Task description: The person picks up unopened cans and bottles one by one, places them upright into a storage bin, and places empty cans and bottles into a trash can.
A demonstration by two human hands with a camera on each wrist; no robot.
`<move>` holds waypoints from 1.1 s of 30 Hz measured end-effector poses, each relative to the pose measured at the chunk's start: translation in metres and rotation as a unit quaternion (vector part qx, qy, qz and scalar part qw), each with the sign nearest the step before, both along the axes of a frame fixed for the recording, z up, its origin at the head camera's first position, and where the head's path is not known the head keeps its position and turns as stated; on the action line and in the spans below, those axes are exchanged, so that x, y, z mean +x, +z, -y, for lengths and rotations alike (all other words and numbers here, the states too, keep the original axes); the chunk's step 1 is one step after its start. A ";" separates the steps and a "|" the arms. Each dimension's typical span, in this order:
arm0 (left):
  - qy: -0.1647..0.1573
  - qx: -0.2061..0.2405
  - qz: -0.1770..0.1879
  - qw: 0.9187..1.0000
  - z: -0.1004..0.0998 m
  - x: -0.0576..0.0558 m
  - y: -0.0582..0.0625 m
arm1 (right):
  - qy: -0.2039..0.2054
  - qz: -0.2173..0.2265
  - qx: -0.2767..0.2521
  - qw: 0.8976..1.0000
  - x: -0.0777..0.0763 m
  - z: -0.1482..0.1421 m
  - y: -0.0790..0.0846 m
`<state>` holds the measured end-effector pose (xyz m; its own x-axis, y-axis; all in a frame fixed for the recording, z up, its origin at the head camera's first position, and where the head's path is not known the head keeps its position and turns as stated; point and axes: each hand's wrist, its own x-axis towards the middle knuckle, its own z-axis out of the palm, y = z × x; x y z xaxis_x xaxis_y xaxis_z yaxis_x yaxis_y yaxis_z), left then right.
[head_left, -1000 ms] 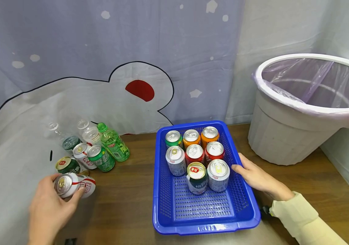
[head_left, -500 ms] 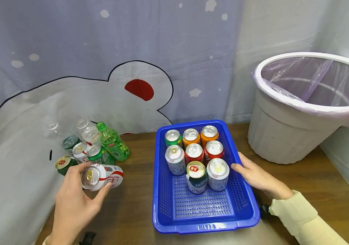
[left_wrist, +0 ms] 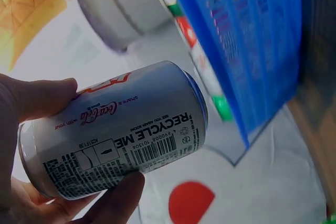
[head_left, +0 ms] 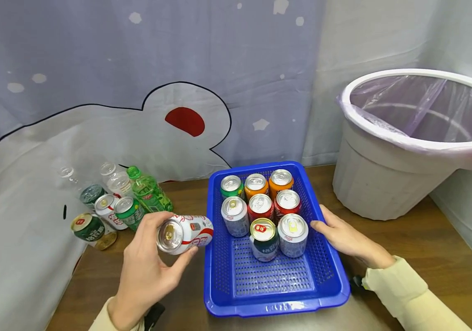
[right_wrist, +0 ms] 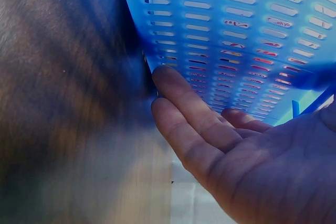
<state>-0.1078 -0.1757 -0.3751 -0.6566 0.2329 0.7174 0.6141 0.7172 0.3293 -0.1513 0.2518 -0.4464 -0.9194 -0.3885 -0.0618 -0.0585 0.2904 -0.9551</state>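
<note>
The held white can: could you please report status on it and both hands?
Left hand holding the can tilted, near left side of blue basket. Right hand against basket's right side. Possibly in the way: eight cans standing inside.

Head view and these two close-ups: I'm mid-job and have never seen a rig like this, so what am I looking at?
There is no machine here, only a person's two bare hands. The wide picture comes from a camera worn on the head; each close-up comes from a camera on one wrist. The left hand holds a white-and-red can tipped sideways, next to the blue basket. The right hand holds the basket's right side, thumb over the edge. Inside, eight upright cans fill the far part. On the wooden table, a green bottle, clear bottles and other cans cluster at left; a lined bin stands at right.
</note>
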 end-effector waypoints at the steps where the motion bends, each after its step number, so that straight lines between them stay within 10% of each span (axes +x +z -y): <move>1: -0.011 -0.001 -0.001 1.000 -0.004 -0.001 -0.001 | -0.001 -0.002 0.002 1.000 0.000 0.000 0.000; 17: -0.109 -0.024 0.054 0.992 -0.045 -0.011 -0.024 | 0.008 -0.018 -0.001 1.000 -0.001 0.001 0.000; 33: -0.081 -0.139 0.101 0.982 -0.061 -0.030 -0.052 | 0.005 -0.018 0.004 1.000 -0.001 -0.001 -0.002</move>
